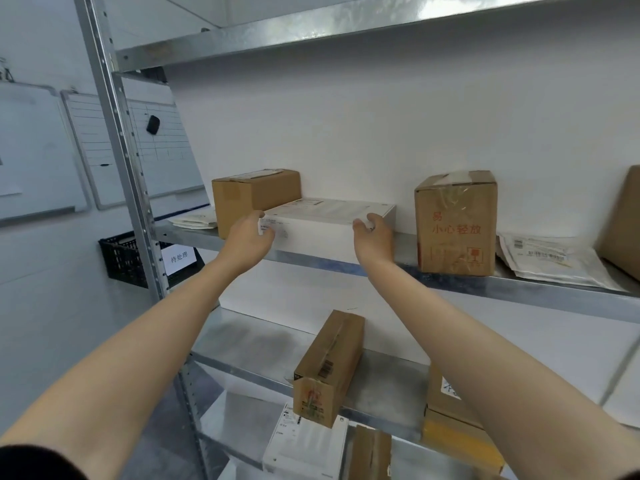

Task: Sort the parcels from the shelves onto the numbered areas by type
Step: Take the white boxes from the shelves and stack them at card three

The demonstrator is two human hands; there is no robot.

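Flat white box (329, 220) runs lengthwise along the shelf (519, 288).

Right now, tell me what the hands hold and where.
Both grip the white box: left hand on its front-left corner, right hand on its front-right corner.

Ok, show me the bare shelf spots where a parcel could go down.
Widest: the lower shelf left of the long brown box. A narrower strip lies between that box and the stacked boxes. On the middle shelf, only a slot between the white box and the tall brown box is bare; mailers crowd its right end.
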